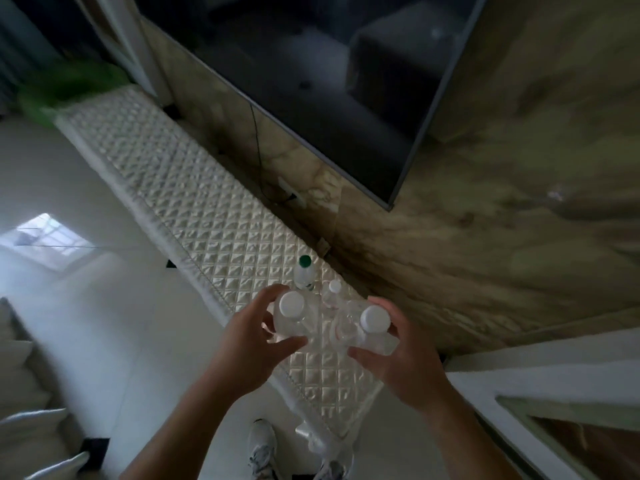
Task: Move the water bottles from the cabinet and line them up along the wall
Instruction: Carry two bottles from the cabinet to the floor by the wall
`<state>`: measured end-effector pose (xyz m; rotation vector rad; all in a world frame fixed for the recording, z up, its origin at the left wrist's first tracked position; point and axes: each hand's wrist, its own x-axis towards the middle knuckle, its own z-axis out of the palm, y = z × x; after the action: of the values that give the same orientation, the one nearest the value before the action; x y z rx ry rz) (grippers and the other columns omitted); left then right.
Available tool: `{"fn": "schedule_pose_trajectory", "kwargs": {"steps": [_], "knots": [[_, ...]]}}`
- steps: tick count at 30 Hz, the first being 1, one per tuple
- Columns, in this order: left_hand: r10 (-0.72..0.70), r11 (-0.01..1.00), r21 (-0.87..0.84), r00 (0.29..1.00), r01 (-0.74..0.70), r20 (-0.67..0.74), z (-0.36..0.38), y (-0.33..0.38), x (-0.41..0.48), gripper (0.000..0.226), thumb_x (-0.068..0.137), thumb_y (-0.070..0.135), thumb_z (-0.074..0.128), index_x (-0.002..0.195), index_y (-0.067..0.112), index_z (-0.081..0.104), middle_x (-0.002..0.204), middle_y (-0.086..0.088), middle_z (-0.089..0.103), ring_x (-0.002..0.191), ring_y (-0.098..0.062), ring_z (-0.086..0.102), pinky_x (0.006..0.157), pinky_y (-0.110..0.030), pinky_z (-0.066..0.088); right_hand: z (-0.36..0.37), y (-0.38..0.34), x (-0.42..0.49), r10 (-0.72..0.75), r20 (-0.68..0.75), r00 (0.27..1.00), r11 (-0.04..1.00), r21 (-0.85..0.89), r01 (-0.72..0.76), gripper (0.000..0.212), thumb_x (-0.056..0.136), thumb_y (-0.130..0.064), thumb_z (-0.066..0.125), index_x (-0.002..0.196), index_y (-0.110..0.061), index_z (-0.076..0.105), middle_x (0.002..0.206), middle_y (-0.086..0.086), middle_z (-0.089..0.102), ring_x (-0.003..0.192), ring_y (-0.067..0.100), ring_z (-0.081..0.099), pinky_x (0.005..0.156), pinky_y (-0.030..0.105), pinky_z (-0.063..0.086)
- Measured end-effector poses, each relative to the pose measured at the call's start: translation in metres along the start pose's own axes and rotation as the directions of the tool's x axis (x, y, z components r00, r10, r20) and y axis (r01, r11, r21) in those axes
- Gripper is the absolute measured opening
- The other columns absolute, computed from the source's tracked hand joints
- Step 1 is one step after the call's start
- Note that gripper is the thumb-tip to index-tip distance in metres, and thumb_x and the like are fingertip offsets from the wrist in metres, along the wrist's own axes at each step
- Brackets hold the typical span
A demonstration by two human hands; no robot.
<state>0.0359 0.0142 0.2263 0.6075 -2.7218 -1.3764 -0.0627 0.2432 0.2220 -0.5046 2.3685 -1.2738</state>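
left hand [252,336] curled round white-cap bottle [293,315] | right hand [398,358] gripping second white-cap bottle [373,323] | risk: tight spot, could easily tip the green-cap bottle [304,273] on the puffy quilted counter [207,202]

We see a dark TV [311,81] up top, green plant [69,88] far left, sneakers [262,448] btm, cushions [31,427] btm-left.

Curled fingers [290,342]: left hand [247,342], right hand [403,358]
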Motion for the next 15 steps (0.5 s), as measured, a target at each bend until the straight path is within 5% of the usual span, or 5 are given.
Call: {"fn": "schedule_pose_trajectory", "kwargs": {"steps": [3, 7, 11, 15], "knots": [[0.011, 1.000, -0.025, 0.996, -0.014, -0.089, -0.026, 0.012, -0.018, 0.074, 0.065, 0.034, 0.086, 0.120, 0.052, 0.041, 0.090, 0.017, 0.062, 0.081, 0.002, 0.060, 0.062, -0.014, 0.051, -0.004, -0.032, -0.001, -0.053, 0.052, 0.997, 0.999, -0.009, 0.054, 0.066, 0.063, -0.042, 0.086, 0.111, -0.061, 0.045, 0.109, -0.041, 0.056, 0.106, -0.016, 0.052, 0.084, 0.011, 0.044], [0.006, 0.998, -0.058, 0.983, -0.017, -0.184, -0.060, 0.014, -0.041, 0.072, 0.065, 0.035, 0.086, 0.116, 0.057, 0.041, 0.096, 0.018, 0.063, 0.081, -0.004, 0.061, 0.065, -0.024, 0.055, 0.003, -0.074, -0.001, -0.134, 0.102, 0.986, 0.990, -0.024, 0.137, 0.070, 0.063, -0.042, 0.086, 0.116, -0.061, 0.044, 0.114, -0.041, 0.054, 0.110, -0.012, 0.053, 0.091, 0.018, 0.046], [-0.011, 0.996, -0.091, 0.958, -0.016, -0.287, -0.097, 0.000, -0.064, 0.072, 0.065, 0.034, 0.086, 0.117, 0.056, 0.043, 0.101, 0.020, 0.063, 0.082, -0.007, 0.062, 0.067, -0.028, 0.057, 0.027, -0.113, -0.003, -0.221, 0.129, 0.967, 0.973, -0.045, 0.228, 0.070, 0.064, -0.041, 0.086, 0.121, -0.052, 0.048, 0.112, -0.036, 0.058, 0.107, -0.014, 0.054, 0.087, 0.009, 0.045], [-0.019, 0.994, -0.104, 0.941, -0.017, -0.337, -0.135, -0.020, -0.086, 0.071, 0.065, 0.031, 0.087, 0.122, 0.046, 0.047, 0.106, 0.019, 0.063, 0.086, -0.002, 0.061, 0.072, -0.017, 0.054, 0.066, -0.152, -0.007, -0.277, 0.175, 0.945, 0.957, -0.044, 0.288, 0.068, 0.063, -0.036, 0.087, 0.121, -0.041, 0.052, 0.111, -0.035, 0.058, 0.106, -0.013, 0.055, 0.086, 0.010, 0.047]]}}
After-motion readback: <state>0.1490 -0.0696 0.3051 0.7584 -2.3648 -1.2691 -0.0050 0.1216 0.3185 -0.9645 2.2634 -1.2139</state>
